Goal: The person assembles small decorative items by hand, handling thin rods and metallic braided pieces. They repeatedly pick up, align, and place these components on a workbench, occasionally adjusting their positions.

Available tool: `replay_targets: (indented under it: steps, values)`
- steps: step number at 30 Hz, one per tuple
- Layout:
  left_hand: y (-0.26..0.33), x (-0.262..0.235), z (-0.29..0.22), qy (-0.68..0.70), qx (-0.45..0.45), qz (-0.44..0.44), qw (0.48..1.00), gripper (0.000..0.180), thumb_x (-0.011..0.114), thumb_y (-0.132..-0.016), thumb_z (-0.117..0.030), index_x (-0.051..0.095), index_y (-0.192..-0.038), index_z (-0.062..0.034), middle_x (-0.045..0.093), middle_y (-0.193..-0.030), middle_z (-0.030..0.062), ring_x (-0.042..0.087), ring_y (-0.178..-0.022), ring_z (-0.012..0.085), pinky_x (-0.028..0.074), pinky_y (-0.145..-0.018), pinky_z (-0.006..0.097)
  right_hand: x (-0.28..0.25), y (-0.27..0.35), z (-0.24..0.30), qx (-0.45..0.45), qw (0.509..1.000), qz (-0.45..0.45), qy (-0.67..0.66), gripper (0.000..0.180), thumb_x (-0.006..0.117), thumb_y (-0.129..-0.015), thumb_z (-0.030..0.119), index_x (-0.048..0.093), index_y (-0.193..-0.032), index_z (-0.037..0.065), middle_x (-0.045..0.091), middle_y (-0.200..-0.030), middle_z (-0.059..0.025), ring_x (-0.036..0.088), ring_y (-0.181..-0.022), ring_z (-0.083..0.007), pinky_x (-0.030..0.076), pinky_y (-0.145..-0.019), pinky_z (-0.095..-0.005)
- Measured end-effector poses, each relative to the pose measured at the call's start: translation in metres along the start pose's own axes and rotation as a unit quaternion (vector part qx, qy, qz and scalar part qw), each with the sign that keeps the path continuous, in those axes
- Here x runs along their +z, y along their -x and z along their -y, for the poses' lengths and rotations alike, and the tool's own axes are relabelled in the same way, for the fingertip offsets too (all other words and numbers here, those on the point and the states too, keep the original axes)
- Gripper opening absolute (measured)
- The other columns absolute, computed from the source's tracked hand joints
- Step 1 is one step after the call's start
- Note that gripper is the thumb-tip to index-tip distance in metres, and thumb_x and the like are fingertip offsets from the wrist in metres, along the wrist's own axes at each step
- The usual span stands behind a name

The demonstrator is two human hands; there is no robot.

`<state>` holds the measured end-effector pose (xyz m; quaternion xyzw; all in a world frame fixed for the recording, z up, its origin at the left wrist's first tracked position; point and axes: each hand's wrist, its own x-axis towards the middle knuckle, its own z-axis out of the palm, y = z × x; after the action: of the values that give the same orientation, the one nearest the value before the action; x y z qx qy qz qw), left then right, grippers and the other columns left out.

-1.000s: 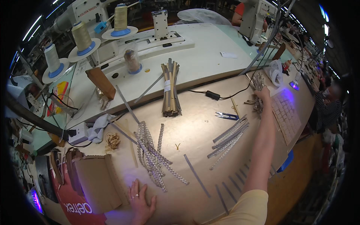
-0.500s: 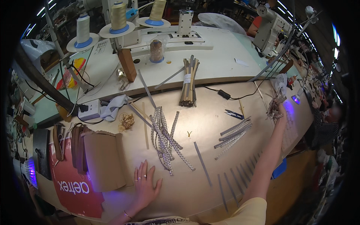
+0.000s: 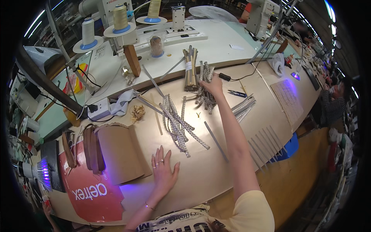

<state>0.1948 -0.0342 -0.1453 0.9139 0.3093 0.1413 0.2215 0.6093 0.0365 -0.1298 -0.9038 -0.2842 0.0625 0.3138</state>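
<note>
My right hand (image 3: 212, 86) reaches far across the table, its fingers closed round a bunch of grey braided straps (image 3: 207, 98). That bunch is beside a tied bundle of flat grey and tan strips (image 3: 190, 71). My left hand (image 3: 164, 172) lies flat on the table with fingers spread, holding nothing. Just beyond it, a loose pile of braided straps (image 3: 174, 123) lies in the middle. A smaller group of braided straps (image 3: 245, 109) rests right of my right forearm, near dark thread snips (image 3: 237, 93). One flat grey strip (image 3: 215, 140) lies between my arms.
Several grey strips (image 3: 267, 146) lie in a row at the table's right front edge. Brown panels (image 3: 121, 154) and a red sheet (image 3: 92, 197) are at left. A power strip (image 3: 99, 110), thread cones (image 3: 121, 19) and a plastic bag (image 3: 276, 63) stand farther off.
My right hand has moved from the table's far right to the middle back, carrying the braided bunch. My left hand stays flat on the table. The view has shifted a little.
</note>
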Motion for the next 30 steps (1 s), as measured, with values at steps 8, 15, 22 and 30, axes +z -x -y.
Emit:
replay_targets:
  steps: [8, 15, 22, 30]
  values:
    - [-0.020, 0.006, -0.005, 0.034, -0.001, -0.039, 0.999, 0.076, 0.062, -0.092, -0.034, 0.027, -0.149, 0.0014, 0.019, -0.156, 0.0286, 0.014, -0.146, 0.0446, 0.007, -0.118, 0.056, -0.044, 0.091, 0.015, 0.000, 0.998, -0.067, -0.003, 0.085, 0.065, -0.082, 0.061, 0.048, -0.135, -0.003, 0.055, -0.128, -0.0278, 0.054, -0.120, -0.0398, 0.045, -0.097, -0.0488]
    - [-0.096, 0.036, -0.003, -0.052, 0.035, -0.034, 0.997, 0.080, 0.053, -0.094, -0.050, 0.027, -0.150, 0.0005, 0.018, -0.157, 0.0293, 0.018, -0.145, 0.0453, 0.013, -0.117, 0.058, -0.038, 0.228, -0.004, -0.014, 0.995, -0.026, 0.099, 0.047, 0.070, -0.087, 0.037, 0.064, -0.117, 0.002, 0.064, -0.097, -0.0183, 0.063, -0.094, -0.0310, 0.050, -0.083, -0.0421]
    - [-0.129, 0.030, 0.011, 0.007, 0.048, -0.037, 0.998, 0.082, 0.056, -0.092, -0.050, 0.025, -0.152, -0.0026, 0.013, -0.158, 0.0287, 0.019, -0.145, 0.0429, 0.010, -0.119, 0.055, -0.021, 0.244, -0.001, 0.062, 0.996, 0.012, 0.059, 0.025, 0.065, -0.091, 0.023, 0.066, -0.108, 0.005, 0.065, -0.097, -0.0158, 0.066, -0.090, -0.0331, 0.051, -0.080, -0.0436]
    - [-0.036, 0.003, 0.002, 0.106, 0.065, -0.039, 0.991, 0.078, 0.067, -0.090, -0.032, 0.029, -0.149, -0.0005, 0.005, -0.158, 0.0310, 0.011, -0.147, 0.0438, 0.009, -0.118, 0.056, -0.049, 0.238, -0.016, 0.070, 0.993, -0.089, 0.044, 0.037, 0.069, -0.086, 0.040, 0.071, -0.102, 0.006, 0.071, -0.086, -0.0117, 0.068, -0.080, -0.0283, 0.052, -0.072, -0.0404]
